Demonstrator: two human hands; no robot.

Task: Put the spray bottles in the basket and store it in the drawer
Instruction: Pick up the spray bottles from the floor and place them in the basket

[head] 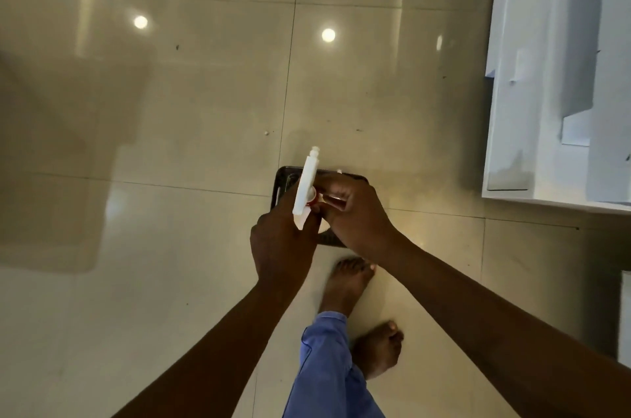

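A spray bottle with a white trigger head and a red collar is held above a dark basket. Its body is hidden by my hands. My left hand is wrapped around the bottle just below the trigger. From the right, my right hand has its fingers pinched at the bottle's neck. The basket is under both hands and shows only at its far-left corner and near edge. I cannot tell whether it rests on the floor or what lies inside it.
A white cabinet with drawer fronts stands at the right edge. Glossy beige floor tiles stretch ahead and to the left. My bare feet and a blue trouser leg are just behind the basket.
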